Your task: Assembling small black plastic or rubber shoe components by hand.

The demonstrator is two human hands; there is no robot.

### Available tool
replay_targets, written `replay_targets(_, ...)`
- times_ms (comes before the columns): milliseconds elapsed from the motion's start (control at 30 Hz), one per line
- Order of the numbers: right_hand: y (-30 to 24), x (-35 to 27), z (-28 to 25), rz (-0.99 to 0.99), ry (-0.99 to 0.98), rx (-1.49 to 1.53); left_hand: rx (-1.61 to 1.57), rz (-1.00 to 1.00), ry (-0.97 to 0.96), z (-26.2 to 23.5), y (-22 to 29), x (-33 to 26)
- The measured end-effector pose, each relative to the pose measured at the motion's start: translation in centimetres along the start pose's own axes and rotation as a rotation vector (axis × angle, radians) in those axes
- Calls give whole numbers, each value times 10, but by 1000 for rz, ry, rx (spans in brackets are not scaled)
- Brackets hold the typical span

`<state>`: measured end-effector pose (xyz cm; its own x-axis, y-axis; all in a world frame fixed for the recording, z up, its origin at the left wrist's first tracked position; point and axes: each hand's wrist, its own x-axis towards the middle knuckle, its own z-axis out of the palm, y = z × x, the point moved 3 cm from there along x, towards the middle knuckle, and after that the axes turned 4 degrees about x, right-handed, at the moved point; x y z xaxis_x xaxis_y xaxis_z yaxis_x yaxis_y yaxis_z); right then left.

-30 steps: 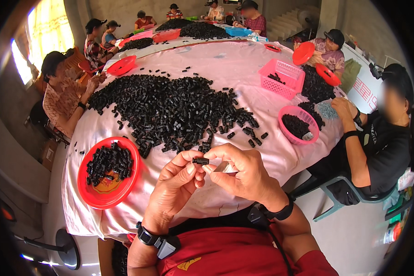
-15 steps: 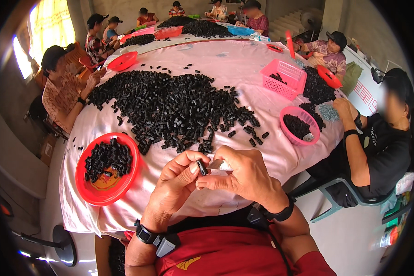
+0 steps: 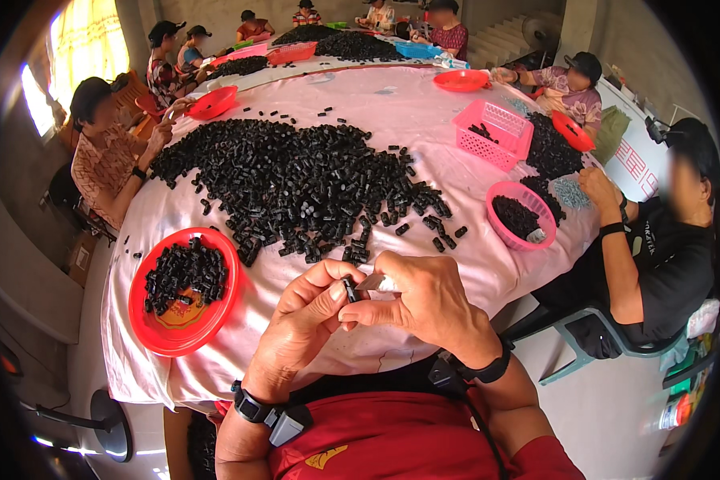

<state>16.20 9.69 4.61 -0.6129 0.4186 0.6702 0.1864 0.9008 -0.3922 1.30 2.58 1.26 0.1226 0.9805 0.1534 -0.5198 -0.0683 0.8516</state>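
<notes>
Pinching a small black cylinder (image 3: 349, 290) between thumb and fingers of the left hand (image 3: 310, 310), just above the near edge of a pink cloth (image 3: 408, 96). Gripping a thin flat blade (image 3: 371, 282) in the right hand (image 3: 428, 300), tip at the cylinder, too small to tell whether touching. Facing a broad heap of similar black parts (image 3: 296, 184), beyond a red tray (image 3: 216, 316) at left, part-filled with more.
</notes>
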Motion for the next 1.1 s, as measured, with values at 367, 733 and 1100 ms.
replay_targets(367,2,-2,2,57,-57,-2,12,-22,40,2,0,-1)
replay_targets(733,3,-3,5,66,-84,-19,8,-36,21,1,-2,-1)
replay_targets(1100,6,-3,7,12,-30,8,-3,-53,24,1,-4,-1)
